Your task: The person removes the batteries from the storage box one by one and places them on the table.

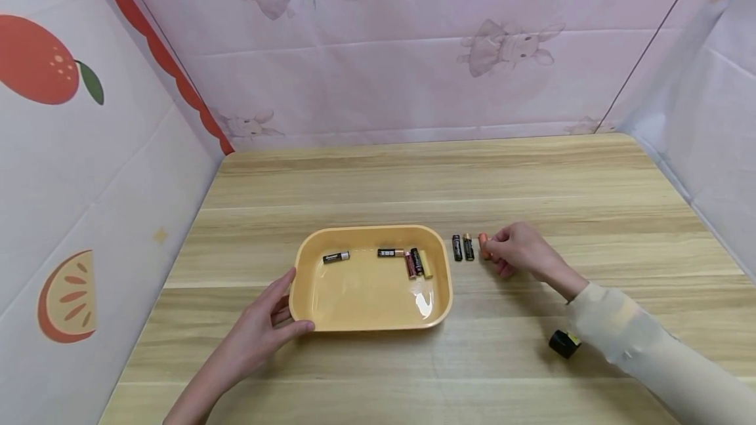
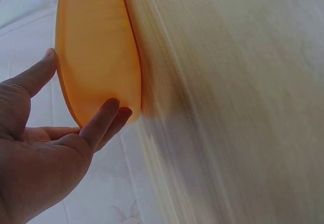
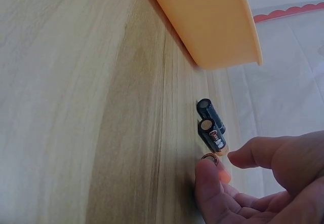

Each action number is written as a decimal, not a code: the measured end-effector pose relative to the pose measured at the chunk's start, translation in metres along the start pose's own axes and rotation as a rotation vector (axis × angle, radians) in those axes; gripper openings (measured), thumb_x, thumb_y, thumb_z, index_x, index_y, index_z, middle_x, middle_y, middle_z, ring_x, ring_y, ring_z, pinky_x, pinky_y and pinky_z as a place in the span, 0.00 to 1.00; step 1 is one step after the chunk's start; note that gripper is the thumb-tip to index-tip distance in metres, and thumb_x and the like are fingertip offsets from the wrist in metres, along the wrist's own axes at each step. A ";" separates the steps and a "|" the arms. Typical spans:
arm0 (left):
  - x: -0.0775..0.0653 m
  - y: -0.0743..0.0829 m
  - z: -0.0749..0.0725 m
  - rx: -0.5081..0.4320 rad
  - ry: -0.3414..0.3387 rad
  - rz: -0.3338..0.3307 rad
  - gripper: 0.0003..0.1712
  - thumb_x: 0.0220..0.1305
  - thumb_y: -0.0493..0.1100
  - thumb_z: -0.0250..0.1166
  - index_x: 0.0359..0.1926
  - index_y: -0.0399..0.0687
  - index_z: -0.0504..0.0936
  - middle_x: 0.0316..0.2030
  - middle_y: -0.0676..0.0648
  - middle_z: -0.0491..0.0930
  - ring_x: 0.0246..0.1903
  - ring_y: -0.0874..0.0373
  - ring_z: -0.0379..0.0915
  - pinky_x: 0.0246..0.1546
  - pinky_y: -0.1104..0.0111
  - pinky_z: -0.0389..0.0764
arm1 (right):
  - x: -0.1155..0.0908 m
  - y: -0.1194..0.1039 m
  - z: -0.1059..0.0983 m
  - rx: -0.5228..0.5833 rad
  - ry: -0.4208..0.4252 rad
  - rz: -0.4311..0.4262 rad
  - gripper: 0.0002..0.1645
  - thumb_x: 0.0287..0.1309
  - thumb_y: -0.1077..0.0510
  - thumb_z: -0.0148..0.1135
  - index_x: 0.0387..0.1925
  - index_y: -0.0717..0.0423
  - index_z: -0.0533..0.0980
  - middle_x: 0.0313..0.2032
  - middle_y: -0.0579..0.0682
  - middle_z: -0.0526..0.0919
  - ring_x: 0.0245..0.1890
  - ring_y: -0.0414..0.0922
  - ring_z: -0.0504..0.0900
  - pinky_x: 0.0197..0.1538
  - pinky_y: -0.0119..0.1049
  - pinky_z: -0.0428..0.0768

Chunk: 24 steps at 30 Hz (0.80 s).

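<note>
A yellow plastic tray (image 1: 366,326) holds several batteries: a black-and-silver one (image 1: 336,257) at left, a black-and-copper one (image 1: 390,252), and a red one (image 1: 410,265), a black one (image 1: 417,261) and a yellow one (image 1: 426,264) at right. My left hand (image 1: 266,317) rests against the tray's near-left corner, thumb at the rim, fingers along the outer wall. Right of the tray, my right hand (image 1: 520,251) has its fingertips on an orange battery (image 3: 223,173), partly hidden by them. Beside it lie a black-and-copper battery (image 1: 468,246) and a black battery (image 1: 457,248).
A small black object (image 1: 564,344) with a yellow mark lies near the right forearm. The wooden table (image 1: 378,182) meets a pink rabbit-print sheet (image 1: 378,84) at the back. White printed sheets (image 1: 136,169) hang at the sides.
</note>
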<state>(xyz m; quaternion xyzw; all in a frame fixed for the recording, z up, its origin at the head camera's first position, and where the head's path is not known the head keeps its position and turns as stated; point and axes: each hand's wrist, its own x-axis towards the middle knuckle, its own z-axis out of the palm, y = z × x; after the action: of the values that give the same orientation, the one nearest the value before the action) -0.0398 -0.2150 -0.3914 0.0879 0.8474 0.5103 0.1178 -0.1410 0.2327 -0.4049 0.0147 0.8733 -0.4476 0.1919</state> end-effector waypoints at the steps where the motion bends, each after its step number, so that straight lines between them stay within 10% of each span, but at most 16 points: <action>1: 0.000 0.000 0.000 0.000 0.001 -0.001 0.56 0.61 0.35 0.76 0.80 0.31 0.50 0.76 0.30 0.55 0.65 0.36 0.71 0.58 0.66 0.82 | 0.000 0.000 0.000 0.000 0.000 0.000 0.16 0.73 0.60 0.58 0.34 0.69 0.83 0.26 0.53 0.81 0.24 0.44 0.81 0.27 0.38 0.89; 24: -0.001 0.001 0.000 -0.003 -0.002 -0.014 0.56 0.62 0.35 0.75 0.80 0.32 0.49 0.77 0.31 0.55 0.65 0.36 0.71 0.57 0.66 0.82 | -0.007 0.001 -0.002 -0.008 -0.005 0.016 0.15 0.72 0.60 0.56 0.37 0.70 0.81 0.30 0.56 0.81 0.27 0.44 0.82 0.31 0.38 0.89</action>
<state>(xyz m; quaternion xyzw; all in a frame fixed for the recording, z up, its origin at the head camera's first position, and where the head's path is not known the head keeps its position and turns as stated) -0.0388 -0.2147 -0.3903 0.0824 0.8471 0.5105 0.1224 -0.1355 0.2363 -0.4023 0.0196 0.8744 -0.4427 0.1977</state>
